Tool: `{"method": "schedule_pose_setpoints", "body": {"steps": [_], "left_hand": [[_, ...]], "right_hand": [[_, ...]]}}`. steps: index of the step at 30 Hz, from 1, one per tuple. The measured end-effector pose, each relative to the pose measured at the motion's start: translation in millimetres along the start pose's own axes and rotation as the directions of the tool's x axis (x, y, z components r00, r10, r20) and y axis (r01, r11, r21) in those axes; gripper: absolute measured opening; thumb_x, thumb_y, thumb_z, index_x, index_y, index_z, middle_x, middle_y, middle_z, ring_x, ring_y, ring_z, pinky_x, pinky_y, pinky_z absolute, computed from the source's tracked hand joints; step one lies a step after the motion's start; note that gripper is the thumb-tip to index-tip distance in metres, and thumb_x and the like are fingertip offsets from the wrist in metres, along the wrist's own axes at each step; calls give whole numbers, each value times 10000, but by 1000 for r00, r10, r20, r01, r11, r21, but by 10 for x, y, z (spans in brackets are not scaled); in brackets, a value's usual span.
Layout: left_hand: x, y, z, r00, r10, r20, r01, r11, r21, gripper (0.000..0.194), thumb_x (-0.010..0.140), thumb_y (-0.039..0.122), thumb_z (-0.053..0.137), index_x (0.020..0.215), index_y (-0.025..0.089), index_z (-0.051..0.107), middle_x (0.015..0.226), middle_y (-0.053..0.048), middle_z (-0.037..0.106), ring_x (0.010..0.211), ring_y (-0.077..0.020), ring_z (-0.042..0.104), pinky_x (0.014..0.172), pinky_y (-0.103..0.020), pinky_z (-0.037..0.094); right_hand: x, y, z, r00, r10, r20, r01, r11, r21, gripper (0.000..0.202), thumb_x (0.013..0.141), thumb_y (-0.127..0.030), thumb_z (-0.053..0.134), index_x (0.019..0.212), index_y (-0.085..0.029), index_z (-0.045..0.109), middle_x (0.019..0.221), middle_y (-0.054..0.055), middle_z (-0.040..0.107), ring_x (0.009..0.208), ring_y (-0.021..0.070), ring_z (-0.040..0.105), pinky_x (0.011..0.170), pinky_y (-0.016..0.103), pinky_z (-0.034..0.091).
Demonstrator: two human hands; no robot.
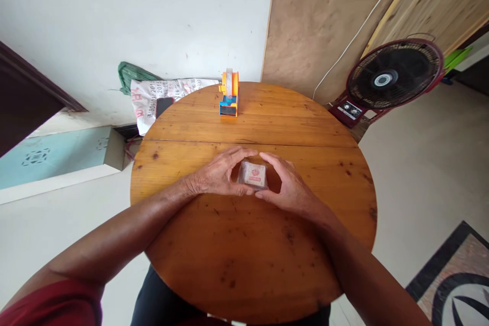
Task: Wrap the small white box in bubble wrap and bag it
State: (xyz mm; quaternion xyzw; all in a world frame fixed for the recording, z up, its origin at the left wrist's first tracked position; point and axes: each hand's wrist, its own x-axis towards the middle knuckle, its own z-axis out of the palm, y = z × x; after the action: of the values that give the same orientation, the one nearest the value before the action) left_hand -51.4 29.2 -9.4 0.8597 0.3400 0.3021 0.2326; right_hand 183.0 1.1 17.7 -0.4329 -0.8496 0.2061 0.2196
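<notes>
A small pale, square box (254,174) with a red printed emblem on top sits between my hands, inside clear plastic wrapping. My left hand (225,173) curls round its left side, the thumb along the near edge and the fingers behind. From the other side, my right hand (286,183) curves about it in the same way, its thumb at the near right corner. Wood shows in a gap between the box and my right palm. The two hands' fingertips almost meet behind and in front of the box.
On the round wooden table (244,244), an orange and blue tape dispenser (229,94) stands near the far edge. A dark red fan (385,79) is beyond the right edge. A printed white sack (143,104) and a green bag (133,75) lie behind the table, by the wall.
</notes>
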Motion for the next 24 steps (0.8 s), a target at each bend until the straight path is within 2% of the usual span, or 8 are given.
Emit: {"method": "schedule_pose_setpoints", "body": {"steps": [4,7,12,14,19,21,24], "left_hand": [[-7,-16,25,999,5,32,-4,999,-42,685,713,458,760,1296,188,523,1180,-119,658,1054,-262,643,940,-414,503],[-9,-16,50,999,-19,43,24,991,-135,551,741,420,748,1208,181,581,1096,-92,682,959,-214,672,859,-339,529],[-13,-29,119,1000,-15,-5,14,986,-163,493,771,436,730,1164,165,609,1045,-94,685,918,-208,673,805,-319,527],[-19,-43,140,1000,-8,-13,5,987,-160,542,775,461,725,1215,177,584,1078,-99,675,947,-217,668,823,-333,528],[-24,-41,110,999,-15,-30,13,998,-61,913,695,598,746,1435,210,378,1342,-154,553,1209,-303,557,1025,-456,450],[-14,-26,80,999,-31,-37,31,999,-10,900,706,627,718,1423,190,395,1349,-167,549,1233,-323,530,1055,-487,414],[8,-1,49,998,-66,-18,67,997,39,864,722,653,681,1390,163,437,1252,-166,606,1186,-325,544,1036,-498,413]], "right_hand": [[8,19,60,998,-66,10,66,995,-75,743,762,-316,718,1418,-214,385,1323,133,598,1173,313,564,997,495,414],[6,54,129,991,-125,-47,118,984,-136,633,802,-322,683,1370,-203,429,1193,134,664,1054,305,611,967,500,418],[1,86,163,990,-111,-91,94,981,-172,590,794,-282,661,1340,-200,452,1116,130,685,1014,309,624,932,494,442],[0,74,130,991,-110,-79,96,982,-163,614,794,-271,650,1363,-202,429,1176,136,665,1069,314,612,961,504,435],[-20,6,-1,987,-129,-101,126,991,-42,618,810,-246,615,1393,-207,413,1411,136,525,1289,300,502,1047,484,413],[-23,-2,-37,983,-87,-161,92,996,19,537,836,-233,593,1356,-221,459,1386,116,552,1277,274,520,1044,459,424],[-10,18,-47,973,-40,-228,54,997,54,386,859,-234,586,1244,-238,551,1287,90,624,1211,255,571,1017,444,442]]}}
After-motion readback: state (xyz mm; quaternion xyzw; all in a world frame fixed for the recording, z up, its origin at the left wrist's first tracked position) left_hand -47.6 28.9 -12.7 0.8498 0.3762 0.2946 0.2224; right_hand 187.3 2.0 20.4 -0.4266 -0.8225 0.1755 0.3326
